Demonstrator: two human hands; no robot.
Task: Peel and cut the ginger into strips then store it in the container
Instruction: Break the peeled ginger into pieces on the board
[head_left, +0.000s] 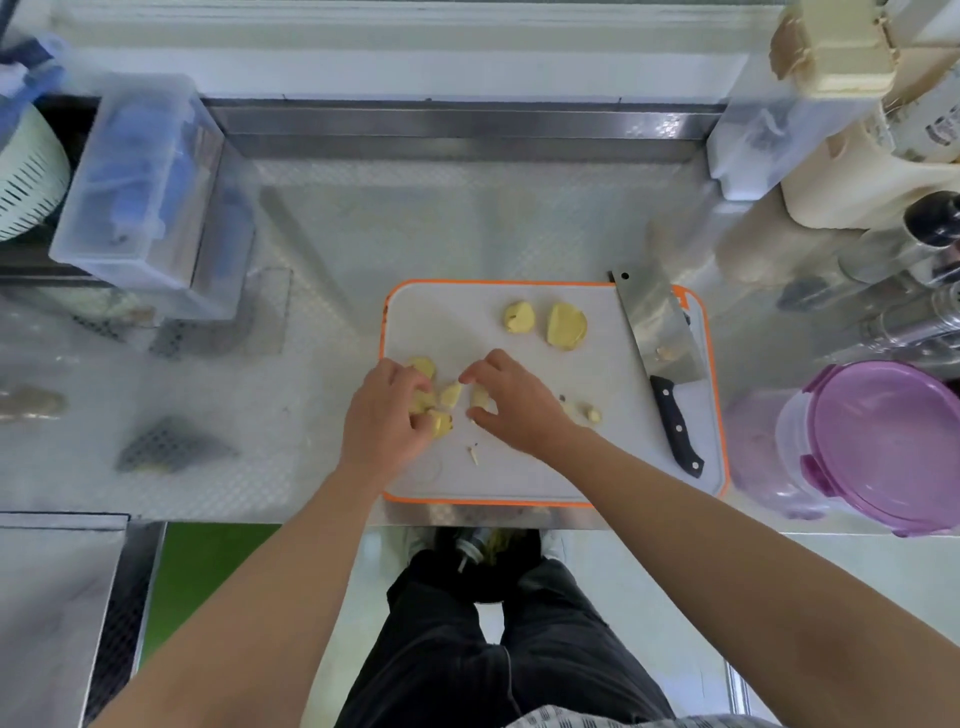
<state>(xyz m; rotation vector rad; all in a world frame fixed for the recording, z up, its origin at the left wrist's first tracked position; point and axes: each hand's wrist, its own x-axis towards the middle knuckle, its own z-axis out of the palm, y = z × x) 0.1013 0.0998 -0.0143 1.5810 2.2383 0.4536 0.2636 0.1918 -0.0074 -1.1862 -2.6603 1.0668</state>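
Several ginger pieces lie bunched on the near half of the cutting board, between my hands. My left grip curls its fingers down over the leftmost of them; my right grip pinches a single slice between thumb and forefinger. Two larger peeled chunks sit farther back. The cleaver lies flat along the board's right side, and the purple-lidded container stands on the table just beyond that edge.

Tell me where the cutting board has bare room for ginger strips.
Far-left corner of the cutting board, between rim and the two ginger slices, is bare. So is the patch between them and the cleaver. Crowded where the left hand and right hand hold ginger pieces.
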